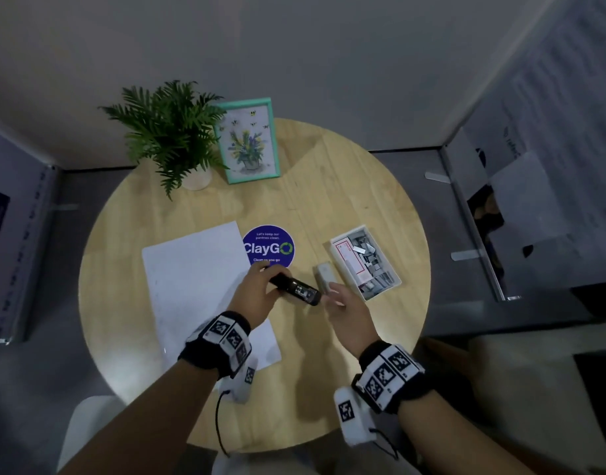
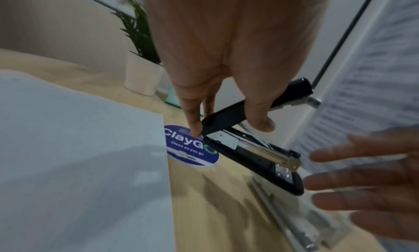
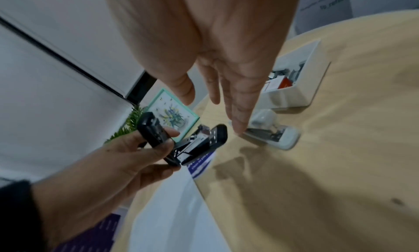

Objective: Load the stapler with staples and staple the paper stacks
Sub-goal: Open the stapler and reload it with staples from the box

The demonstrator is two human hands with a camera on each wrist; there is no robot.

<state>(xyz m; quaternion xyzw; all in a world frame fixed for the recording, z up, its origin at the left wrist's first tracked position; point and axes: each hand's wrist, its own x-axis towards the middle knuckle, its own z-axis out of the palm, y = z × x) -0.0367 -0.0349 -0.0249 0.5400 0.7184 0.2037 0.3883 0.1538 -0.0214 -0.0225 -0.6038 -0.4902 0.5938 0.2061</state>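
My left hand (image 1: 264,280) grips a black stapler (image 1: 296,289) just above the table, by the paper's right edge. In the left wrist view the stapler (image 2: 249,153) has its lid swung up, baring the metal staple channel; thumb and fingers hold the lid. My right hand (image 1: 336,293) hovers to its right with fingers straight and holds nothing. In the right wrist view those fingertips (image 3: 238,128) hang over a small white stapler (image 3: 278,137). A white box of staples (image 1: 365,262) lies further right. The white paper stack (image 1: 192,275) lies flat on the left.
The round wooden table (image 1: 329,186) also bears a blue ClayGo sticker (image 1: 268,248), a potted fern (image 1: 171,132) and a teal picture frame (image 1: 248,140) at the back. Walls stand behind, and printed boards stand on both sides.
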